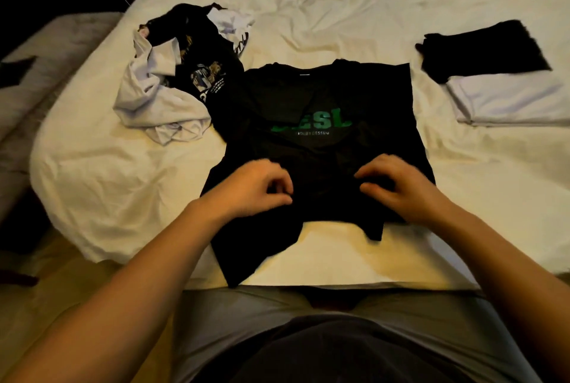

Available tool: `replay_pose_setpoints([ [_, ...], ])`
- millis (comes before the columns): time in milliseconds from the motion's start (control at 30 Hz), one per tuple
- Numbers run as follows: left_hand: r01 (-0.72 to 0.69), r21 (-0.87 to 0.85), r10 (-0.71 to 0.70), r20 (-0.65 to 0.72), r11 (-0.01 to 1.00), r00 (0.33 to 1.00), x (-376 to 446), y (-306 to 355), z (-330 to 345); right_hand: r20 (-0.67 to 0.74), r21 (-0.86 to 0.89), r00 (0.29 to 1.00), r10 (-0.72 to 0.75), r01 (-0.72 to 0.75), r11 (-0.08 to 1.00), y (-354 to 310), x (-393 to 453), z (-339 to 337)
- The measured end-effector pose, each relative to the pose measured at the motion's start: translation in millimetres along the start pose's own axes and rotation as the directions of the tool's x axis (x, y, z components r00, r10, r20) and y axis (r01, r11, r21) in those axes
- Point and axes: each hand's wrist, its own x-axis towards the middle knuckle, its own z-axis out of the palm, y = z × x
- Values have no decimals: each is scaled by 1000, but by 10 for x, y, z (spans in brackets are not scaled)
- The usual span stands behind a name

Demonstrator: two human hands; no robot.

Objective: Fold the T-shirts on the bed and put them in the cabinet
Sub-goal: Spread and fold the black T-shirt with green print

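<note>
Fingers point(282, 187) pinching black T-shirt point(311, 148) hem

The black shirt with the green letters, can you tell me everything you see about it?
The black shirt looks like soft cotton, with green letters across the chest and a small white tag at the collar. It lies spread on the white bed, sides folded in, bottom edge rumpled and hanging toward the person. The left hand and right hand pinch its lower part.
</note>
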Motion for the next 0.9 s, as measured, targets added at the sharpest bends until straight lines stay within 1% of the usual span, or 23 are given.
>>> replay_pose_setpoints([
  [33,18,39,-22,111,999,994,-57,60,48,151,33,988,19,-24,999,-41,-40,0],
  [67,41,117,-65,205,992,977,-111,87,107,306,8,949,70,-76,997,-49,-77,17],
  [100,61,212,-117,261,975,958,-162,87,165,418,-77,899,132,-110,991,-24,-112,38],
  [133,73,286,-156,280,955,947,-208,74,212,481,-164,857,186,-121,979,16,-143,56],
  [167,85,316,-177,275,945,945,-239,63,242,503,-212,837,213,-119,970,49,-160,69],
  [200,97,312,-183,259,945,948,-254,49,252,500,-224,838,221,-121,967,55,-157,68],
  [267,136,247,-198,246,959,949,-250,15,222,463,-219,864,198,-105,970,66,-111,41],
  [333,195,120,-221,268,974,938,-243,-17,167,426,-172,886,182,-118,978,44,-66,-25],
  [400,250,-14,-235,286,968,929,-216,-56,81,344,-19,925,158,-162,987,46,-21,-88],
  [467,311,-161,-258,283,937,924,-173,-104,-27,190,215,968,164,-204,955,18,24,-145],
  [500,334,-236,-270,266,912,925,-129,-136,-95,100,331,970,220,-241,913,22,60,-175],
  [533,350,-310,-283,243,884,928,-84,-183,-163,32,433,953,302,-286,855,31,101,-196],
  [567,362,-381,-295,225,851,929,-24,-234,-234,-3,506,920,392,-337,794,69,157,-205],
  [600,374,-439,-308,215,817,927,35,-302,-300,-18,538,881,473,-390,748,132,214,-204],
  [667,401,-476,-331,227,783,916,162,-432,-419,-55,515,804,592,-485,707,276,334,-192],
  [733,438,-449,-352,264,779,898,288,-540,-487,-117,443,752,648,-545,712,383,437,-193],
  [767,454,-411,-365,279,790,888,350,-570,-497,-148,378,744,651,-566,733,427,475,-200],
  [800,465,-351,-381,282,813,880,416,-595,-477,-168,287,751,639,-583,760,456,502,-208],
  [833,459,-265,-395,262,848,881,494,-604,-444,-169,182,766,621,-594,783,483,532,-223],
  [900,427,-75,-410,173,901,895,636,-544,-329,-134,-37,802,581,-590,806,494,592,-240],
])
